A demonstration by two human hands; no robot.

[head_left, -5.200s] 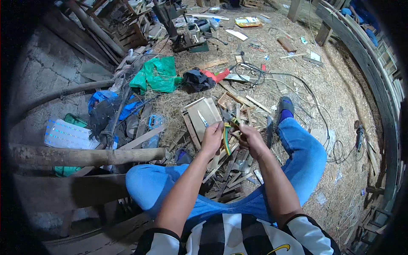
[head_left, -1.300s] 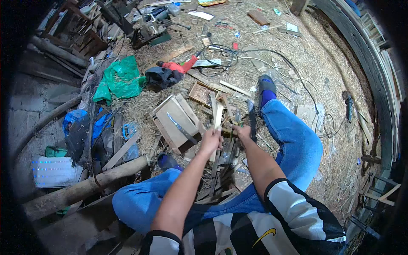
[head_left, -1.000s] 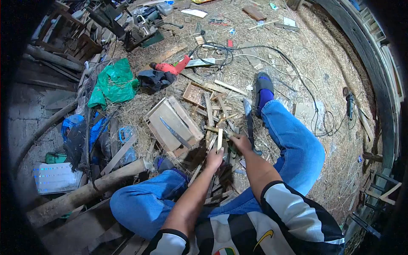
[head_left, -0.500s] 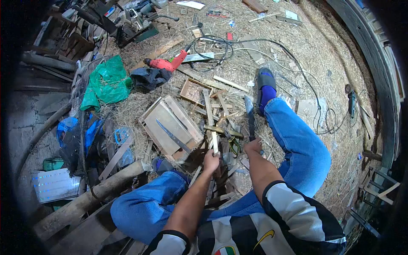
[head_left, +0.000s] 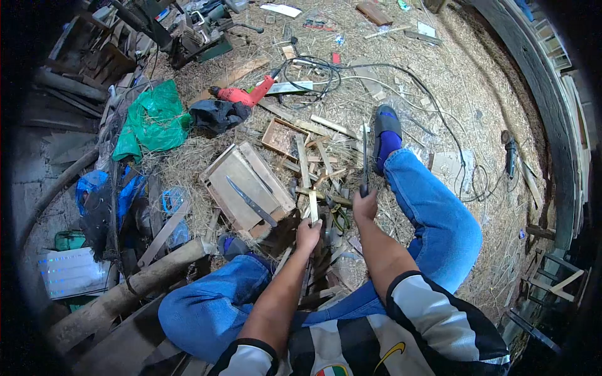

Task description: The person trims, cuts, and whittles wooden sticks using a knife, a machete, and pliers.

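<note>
My left hand (head_left: 308, 234) is closed around the near end of a pale wooden strip (head_left: 313, 204), which points away from me over a pile of offcuts. My right hand (head_left: 365, 205) grips the dark handle of a large knife (head_left: 365, 156). Its blade points away from me and is seen nearly edge-on, to the right of the strip and apart from it. A dark wooden stick (head_left: 333, 198) lies crosswise by the strip's middle. Left of my left hand, a curved blade (head_left: 249, 199) rests on a flat wooden panel (head_left: 219, 172).
Ahead are a small wooden box (head_left: 276, 136), a red power drill (head_left: 241, 95) and its looped black cable (head_left: 338, 78). An angle grinder (head_left: 509, 153) lies far right. A green plastic bag (head_left: 157, 122) sits left, near a log (head_left: 157, 272). Straw and shavings cover the ground.
The knife has turned from showing its broad side to nearly edge-on, and my right hand has shifted slightly up and left. My left hand still holds the strip. The view has shifted a little.
</note>
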